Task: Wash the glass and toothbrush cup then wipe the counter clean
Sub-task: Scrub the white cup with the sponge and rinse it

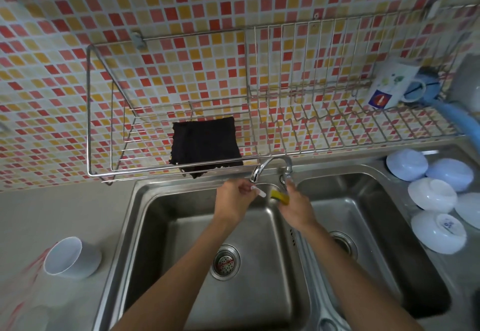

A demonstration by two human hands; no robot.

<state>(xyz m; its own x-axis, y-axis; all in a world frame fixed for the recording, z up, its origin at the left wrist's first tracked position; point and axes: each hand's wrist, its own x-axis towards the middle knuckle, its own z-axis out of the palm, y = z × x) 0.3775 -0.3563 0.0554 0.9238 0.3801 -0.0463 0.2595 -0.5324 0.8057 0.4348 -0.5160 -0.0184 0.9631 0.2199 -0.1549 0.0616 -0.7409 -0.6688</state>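
The right hand (296, 207) holds a yellow sponge (280, 195) under the tap (272, 166). The left hand (235, 198) is curled beside it, pinching something small and pale; I cannot tell what. Both hands are over the left sink (181, 227). The white cup (68, 256) sits on the counter (52, 211), well apart from the sink. A clear glass (20, 286) looks to stand near it, blurry. I think washing has barely begun. The black cloth (206, 143) waits on the rack (285, 123), so wiping is still left.

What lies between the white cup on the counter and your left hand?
In the head view, only bare counter and the left sink basin's rim and wall separate the white cup from the left hand.
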